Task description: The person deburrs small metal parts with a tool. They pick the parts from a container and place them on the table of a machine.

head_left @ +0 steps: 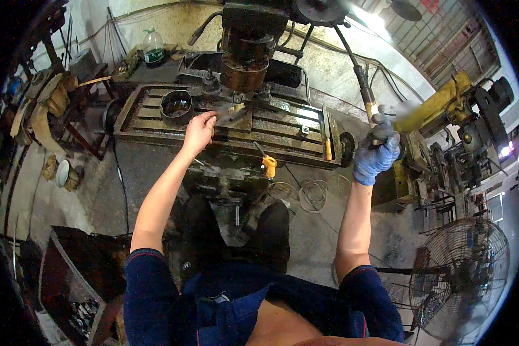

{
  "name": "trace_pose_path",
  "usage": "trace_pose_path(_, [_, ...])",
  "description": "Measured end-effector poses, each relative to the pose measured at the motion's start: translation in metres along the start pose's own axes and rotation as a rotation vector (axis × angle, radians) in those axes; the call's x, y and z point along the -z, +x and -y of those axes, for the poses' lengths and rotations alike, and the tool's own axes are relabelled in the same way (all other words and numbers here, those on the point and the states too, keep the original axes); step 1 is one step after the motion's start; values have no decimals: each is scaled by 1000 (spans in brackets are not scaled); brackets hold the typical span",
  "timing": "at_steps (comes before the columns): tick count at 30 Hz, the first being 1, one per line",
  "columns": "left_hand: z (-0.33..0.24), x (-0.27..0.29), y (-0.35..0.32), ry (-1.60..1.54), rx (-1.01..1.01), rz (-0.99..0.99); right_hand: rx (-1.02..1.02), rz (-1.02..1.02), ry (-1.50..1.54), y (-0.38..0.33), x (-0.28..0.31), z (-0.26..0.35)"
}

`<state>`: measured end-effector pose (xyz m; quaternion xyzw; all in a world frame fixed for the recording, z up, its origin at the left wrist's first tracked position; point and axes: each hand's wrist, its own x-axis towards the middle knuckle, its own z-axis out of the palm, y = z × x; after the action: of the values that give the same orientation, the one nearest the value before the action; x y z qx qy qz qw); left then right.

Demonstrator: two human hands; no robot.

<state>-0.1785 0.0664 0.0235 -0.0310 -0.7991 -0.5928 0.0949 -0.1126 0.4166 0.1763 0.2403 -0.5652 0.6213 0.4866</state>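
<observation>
We stand on a stained concrete workshop floor before a greasy slotted iron table [155, 109]. On it at ten o'clock sits a dark round pot [176, 104]. Our bare left hand [198, 132] pinches a flat metal piece [232, 112] under the rusty drill head [245, 57]. At two o'clock, our blue-gloved right hand [376, 154] is wrapped tightly round the long lever [360, 81].

Machine table [282, 135] sits upper centre, a bowl [176, 104] on its left end. Drill head [247, 49] hangs above it. Bottle [153, 47] stands behind, upper left. Fan [464, 279] stands lower right.
</observation>
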Motion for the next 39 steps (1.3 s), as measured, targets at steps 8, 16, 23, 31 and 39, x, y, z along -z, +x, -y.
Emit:
trace_pose_path(8, [0, -3, 2, 75, -95, -7, 69, 61, 72, 18, -5, 12])
trace_pose_path(16, [-18, 2, 4, 217, -120, 44, 14, 35, 84, 31, -11, 31])
trace_pose_path(23, [-16, -5, 8, 229, -161, -8, 198, 42, -12, 62, -8, 17])
trace_pose_path(31, [-15, -19, 17, 287, -123, -15, 171, -97, 6, 94, -28, 44])
trace_pose_path(39, [-7, -33, 38, 415, -260, -129, 59, -520, -211, 189, -31, 21])
